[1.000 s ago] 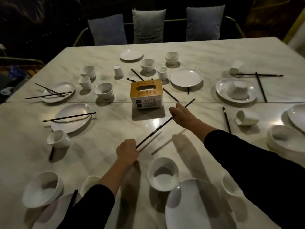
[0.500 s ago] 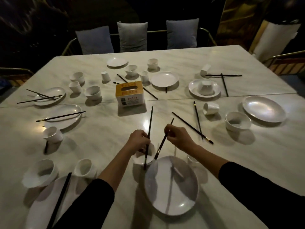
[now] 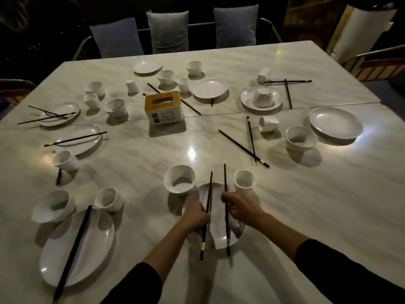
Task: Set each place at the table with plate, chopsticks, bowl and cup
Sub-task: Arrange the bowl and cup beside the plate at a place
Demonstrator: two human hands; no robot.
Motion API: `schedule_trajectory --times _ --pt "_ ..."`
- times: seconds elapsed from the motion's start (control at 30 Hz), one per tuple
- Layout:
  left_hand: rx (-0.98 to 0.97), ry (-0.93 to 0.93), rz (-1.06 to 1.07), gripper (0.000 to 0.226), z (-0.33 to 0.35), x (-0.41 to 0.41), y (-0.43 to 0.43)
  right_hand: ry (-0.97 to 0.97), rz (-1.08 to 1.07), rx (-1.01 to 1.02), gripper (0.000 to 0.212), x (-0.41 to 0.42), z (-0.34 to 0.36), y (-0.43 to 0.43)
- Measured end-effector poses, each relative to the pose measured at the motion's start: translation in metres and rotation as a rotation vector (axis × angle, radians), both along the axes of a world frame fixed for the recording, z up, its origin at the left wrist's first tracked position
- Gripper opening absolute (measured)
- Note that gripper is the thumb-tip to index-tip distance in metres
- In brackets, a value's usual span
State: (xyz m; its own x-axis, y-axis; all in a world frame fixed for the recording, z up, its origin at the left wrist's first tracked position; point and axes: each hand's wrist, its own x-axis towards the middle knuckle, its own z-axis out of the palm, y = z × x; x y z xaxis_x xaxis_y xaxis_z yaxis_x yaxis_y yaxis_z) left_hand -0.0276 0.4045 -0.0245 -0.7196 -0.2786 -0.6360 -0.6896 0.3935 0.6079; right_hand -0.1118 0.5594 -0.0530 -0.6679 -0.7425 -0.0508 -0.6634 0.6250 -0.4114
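Counter (image 3: 135,163) of pale marble, strewn with white dishes. Nearest plate (image 3: 217,227) lies at the near edge. Over it the left hand (image 3: 196,212) and right hand (image 3: 240,206) each grip one dark stick. White bowl (image 3: 179,179) just beyond the plate's left rim, cup (image 3: 244,179) beyond its right. The left chopstick (image 3: 209,194) and right chopstick (image 3: 225,178) run nearly parallel across the plate.

Tissue box (image 3: 163,108) bears red print, too blurred to read
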Motion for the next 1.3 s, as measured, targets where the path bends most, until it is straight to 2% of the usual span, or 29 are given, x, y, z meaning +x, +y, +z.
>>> schedule_trajectory --times 0.13,0.37,0.53,0.9,1.3 --pt "0.015 -0.010 0.013 0.009 -0.005 0.010 0.008 -0.065 0.005 -0.030 0.011 0.010 0.000 -0.005" --pt "0.066 0.025 0.156 0.007 -0.016 0.017 0.006 -0.296 -0.425 -0.286 0.021 0.027 -0.009 -0.006" --pt "0.056 0.126 0.182 0.007 -0.021 0.015 0.007 -0.433 -0.579 -0.321 0.024 0.045 -0.013 -0.007" --pt "0.164 0.088 0.210 0.015 -0.026 0.015 0.011 -0.560 -0.580 -0.299 0.025 0.061 -0.013 -0.016" --pt "0.126 0.122 0.229 0.009 -0.031 0.026 0.016 -0.560 -0.621 -0.248 0.012 0.068 -0.010 -0.017"
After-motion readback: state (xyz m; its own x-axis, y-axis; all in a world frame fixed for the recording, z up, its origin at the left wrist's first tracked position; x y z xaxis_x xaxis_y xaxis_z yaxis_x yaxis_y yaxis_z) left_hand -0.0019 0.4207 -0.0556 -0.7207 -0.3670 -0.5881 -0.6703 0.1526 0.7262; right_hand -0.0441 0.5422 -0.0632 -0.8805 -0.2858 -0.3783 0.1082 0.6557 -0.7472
